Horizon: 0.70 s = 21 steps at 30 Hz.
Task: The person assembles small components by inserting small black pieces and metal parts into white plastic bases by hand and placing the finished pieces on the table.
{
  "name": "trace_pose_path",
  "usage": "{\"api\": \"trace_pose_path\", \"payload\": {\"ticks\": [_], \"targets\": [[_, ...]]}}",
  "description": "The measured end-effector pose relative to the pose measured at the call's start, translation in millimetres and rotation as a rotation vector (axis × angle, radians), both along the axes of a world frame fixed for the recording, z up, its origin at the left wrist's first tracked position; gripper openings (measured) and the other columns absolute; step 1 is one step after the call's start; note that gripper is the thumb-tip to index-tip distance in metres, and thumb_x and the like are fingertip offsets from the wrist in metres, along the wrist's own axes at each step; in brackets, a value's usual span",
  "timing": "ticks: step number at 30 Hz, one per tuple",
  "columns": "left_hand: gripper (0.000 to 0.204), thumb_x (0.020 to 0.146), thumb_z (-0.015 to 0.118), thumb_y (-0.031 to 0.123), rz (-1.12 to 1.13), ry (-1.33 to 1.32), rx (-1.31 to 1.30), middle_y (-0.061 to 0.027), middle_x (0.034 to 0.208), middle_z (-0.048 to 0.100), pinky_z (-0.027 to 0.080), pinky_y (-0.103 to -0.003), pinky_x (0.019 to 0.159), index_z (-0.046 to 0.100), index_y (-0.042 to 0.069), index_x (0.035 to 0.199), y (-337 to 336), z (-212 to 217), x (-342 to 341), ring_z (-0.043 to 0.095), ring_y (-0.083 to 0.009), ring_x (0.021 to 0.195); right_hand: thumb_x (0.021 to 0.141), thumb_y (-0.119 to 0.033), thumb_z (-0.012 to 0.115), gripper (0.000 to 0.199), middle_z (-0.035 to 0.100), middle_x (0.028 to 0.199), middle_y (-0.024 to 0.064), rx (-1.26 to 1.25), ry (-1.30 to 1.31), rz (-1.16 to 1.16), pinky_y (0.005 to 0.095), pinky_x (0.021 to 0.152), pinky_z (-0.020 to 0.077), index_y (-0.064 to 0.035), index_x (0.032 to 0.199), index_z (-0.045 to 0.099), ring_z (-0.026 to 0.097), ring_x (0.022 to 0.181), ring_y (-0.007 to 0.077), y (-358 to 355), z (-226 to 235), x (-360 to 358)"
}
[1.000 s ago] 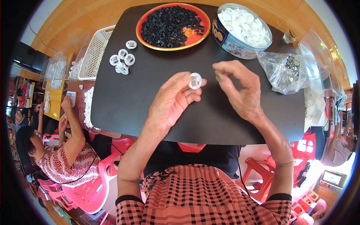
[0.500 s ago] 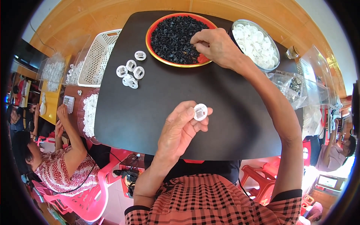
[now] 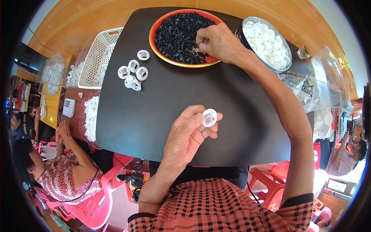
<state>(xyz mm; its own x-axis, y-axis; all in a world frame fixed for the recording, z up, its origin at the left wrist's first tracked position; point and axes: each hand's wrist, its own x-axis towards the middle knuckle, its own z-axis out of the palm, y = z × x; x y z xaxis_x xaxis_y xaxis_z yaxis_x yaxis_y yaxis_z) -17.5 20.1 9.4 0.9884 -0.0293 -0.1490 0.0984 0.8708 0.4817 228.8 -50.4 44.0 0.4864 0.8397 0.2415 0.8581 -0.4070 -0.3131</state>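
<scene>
A round white plastic piece (image 3: 210, 118) with a square recess is pinched between the thumb and fingers of my left hand (image 3: 186, 133), above the near middle of the dark table (image 3: 166, 104). My right hand (image 3: 221, 43) reaches to the right side of a red tray with a gold rim (image 3: 166, 58), its fingertips closed down among small black plastic parts (image 3: 181, 36). Whatever those fingertips hold is hidden. Several similar round white pieces (image 3: 133, 66) lie in a loose group left of the tray.
A round tin (image 3: 290, 66) full of white pieces stands at the far right, with clear plastic bags (image 3: 299, 91) beside it. A white perforated basket (image 3: 87, 83) is beyond the left edge. A co-worker in a red patterned top (image 3: 69, 174) sits at the left.
My right fingertips have shifted slightly among the black parts near the tray's right side. My left hand keeps the white piece, tilted a little more. The co-worker's hands have come down together.
</scene>
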Motion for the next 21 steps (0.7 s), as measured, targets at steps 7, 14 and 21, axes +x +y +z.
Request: {"api": "trace_pose_path", "payload": {"ticks": [7,14,21], "targets": [[0.022,0.096,0.051,0.018,-0.001,0.0,0.008,-0.0214,0.108,0.062,0.051,-0.032,0.076,0.052,0.0,0.107,-1,-1,0,0.061,-0.0183,0.085,0.076,-0.002,0.061,0.015,0.067,0.073,0.0132,0.099,0.123,-0.017,0.0319,0.067,0.0524,-0.0003,0.089,0.067,0.066,0.067,0.022,-8,-1,5],[0.022,0.096,0.051,0.019,-0.006,-0.004,-0.003,-0.0214,0.107,0.062,0.051,-0.033,0.075,0.052,0.0,0.108,-1,-1,0,0.061,-0.0183,0.086,0.075,-0.001,0.063,0.015,0.067,0.072,0.0119,-0.025,0.096,0.027,0.0309,0.064,0.0516,-0.0005,0.089,0.068,0.065,0.066,0.0197,-4,-1,8],[0.022,0.096,0.05,0.017,-0.008,-0.018,-0.015,-0.0212,0.107,0.062,0.051,-0.033,0.076,0.052,0.0,0.108,1,-4,-1,0.061,-0.0182,0.086,0.073,-0.003,0.061,0.014,0.067,0.075,0.0124,0.079,0.295,-0.094,0.0342,0.068,0.0503,-0.0031,0.083,0.07,0.065,0.071,0.0241,-5,11,6]]}}
